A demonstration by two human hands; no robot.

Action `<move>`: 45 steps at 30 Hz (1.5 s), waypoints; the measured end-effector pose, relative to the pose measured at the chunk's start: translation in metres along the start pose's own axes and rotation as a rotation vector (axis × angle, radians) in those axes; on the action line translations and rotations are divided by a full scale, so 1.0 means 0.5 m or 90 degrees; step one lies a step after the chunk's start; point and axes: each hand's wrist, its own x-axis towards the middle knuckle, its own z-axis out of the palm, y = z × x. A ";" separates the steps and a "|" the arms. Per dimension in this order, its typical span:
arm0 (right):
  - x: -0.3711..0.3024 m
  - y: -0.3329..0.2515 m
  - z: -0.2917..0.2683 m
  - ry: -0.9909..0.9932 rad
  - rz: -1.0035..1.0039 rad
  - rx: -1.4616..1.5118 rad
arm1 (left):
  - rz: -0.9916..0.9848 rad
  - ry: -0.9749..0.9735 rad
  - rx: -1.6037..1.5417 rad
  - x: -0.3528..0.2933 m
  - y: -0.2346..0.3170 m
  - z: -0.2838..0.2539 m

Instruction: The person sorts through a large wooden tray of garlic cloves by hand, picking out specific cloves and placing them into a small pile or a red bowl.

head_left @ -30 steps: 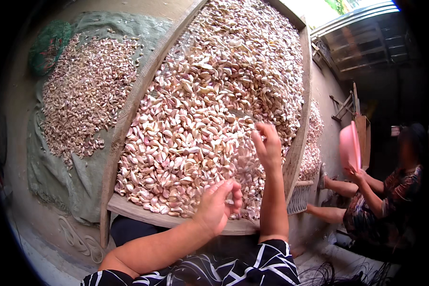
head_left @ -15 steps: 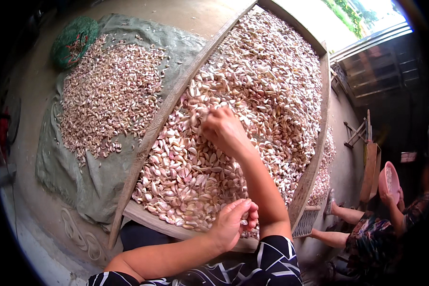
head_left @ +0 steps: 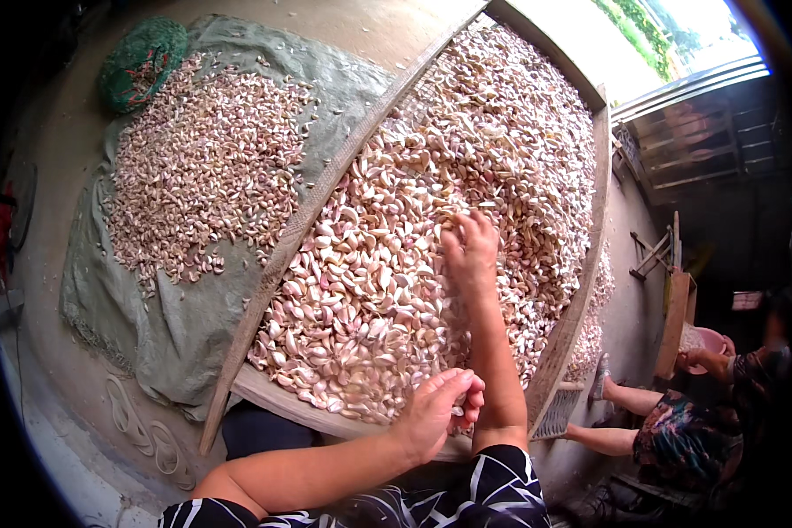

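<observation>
Garlic cloves [head_left: 352, 299], whitish with pink-purple tints, fill a long wooden-framed tray [head_left: 277, 402] in front of me. My right hand [head_left: 473, 253] reaches over the middle of the pile, its fingers apart and pointing down at the cloves. Motion slightly blurs its fingertips, and no clove shows in its grasp. Near the tray's front edge, my left hand [head_left: 433, 412] is curled, palm turned inward. Pale garlic cloves show between its thumb and fingers; how many is hidden.
Left of the tray, more cloves [head_left: 207, 167] lie on a grey-green sheet [head_left: 180, 339] with a green mesh basket [head_left: 143, 66] at its far corner. On the right, another person [head_left: 678, 427] sits by a pink basin [head_left: 717, 341] and a wooden board [head_left: 674, 326].
My right hand has moved right across the pile, its fingers more spread. My left hand stays nearly in place. The other person has lowered the pink basin.
</observation>
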 end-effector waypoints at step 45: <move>-0.225 -0.013 -0.088 -0.149 -0.066 0.323 | -0.049 -0.025 0.024 -0.004 -0.006 -0.001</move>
